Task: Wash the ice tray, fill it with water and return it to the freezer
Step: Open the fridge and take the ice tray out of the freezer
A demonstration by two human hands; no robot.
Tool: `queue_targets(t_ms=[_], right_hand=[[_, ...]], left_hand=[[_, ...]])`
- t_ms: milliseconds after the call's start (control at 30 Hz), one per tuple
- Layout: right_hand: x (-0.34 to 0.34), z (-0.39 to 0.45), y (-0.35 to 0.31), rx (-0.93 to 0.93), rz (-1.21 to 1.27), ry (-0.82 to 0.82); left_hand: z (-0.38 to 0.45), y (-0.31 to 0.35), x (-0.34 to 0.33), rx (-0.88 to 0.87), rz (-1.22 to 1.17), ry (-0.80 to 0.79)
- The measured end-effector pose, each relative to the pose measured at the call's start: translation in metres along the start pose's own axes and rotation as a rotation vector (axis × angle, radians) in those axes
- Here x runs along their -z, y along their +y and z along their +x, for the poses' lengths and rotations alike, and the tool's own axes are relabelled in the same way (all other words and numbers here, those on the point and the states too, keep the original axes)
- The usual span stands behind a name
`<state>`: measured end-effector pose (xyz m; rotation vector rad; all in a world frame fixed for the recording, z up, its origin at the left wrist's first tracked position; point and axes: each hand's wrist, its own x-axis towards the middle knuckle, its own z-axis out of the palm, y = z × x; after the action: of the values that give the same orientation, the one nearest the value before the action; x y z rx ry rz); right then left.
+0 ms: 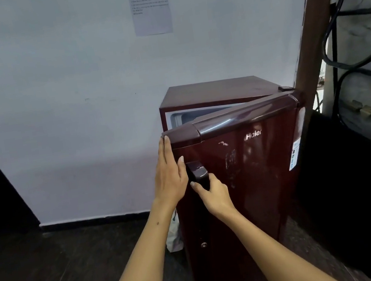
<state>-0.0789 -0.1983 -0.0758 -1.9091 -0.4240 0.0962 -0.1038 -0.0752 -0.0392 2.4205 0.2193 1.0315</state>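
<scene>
Ice tray unseen, fridge door [245,179] ajar

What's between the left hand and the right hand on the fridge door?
In the head view, the door handle: the right hand grips its lower end, and the left hand lies flat along the door edge beside it, thumb by the handle's top.

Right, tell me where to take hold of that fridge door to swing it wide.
Take the dark handle near the door's free left edge, coming from the front. It stands proud of the panel, far from the right-side hinge, and the right hand already curls round it. The left hand lies flat along the edge; the door stands ajar.
</scene>
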Motion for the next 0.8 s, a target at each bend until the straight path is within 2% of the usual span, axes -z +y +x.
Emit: queue_targets(t_ms=[267,467,633,800], right_hand=[[0.028,-0.065,0.024,0.103,0.103,0.259],[0.054,-0.11,0.045,0.168,0.09,0.405],[0.08,-0.137,0.053,0.173,0.051,0.593],[0.114,-0.155,0.07,0.102,0.081,0.718]], left_hand=[[-0.072,0.039,-0.001,0.065,-0.087,-0.005],[-0.124,0.073,-0.013,0.124,-0.21,0.011],[-0.157,0.098,-0.022,0.203,-0.366,0.068],[-0.168,0.107,-0.032,0.251,-0.395,0.064]])
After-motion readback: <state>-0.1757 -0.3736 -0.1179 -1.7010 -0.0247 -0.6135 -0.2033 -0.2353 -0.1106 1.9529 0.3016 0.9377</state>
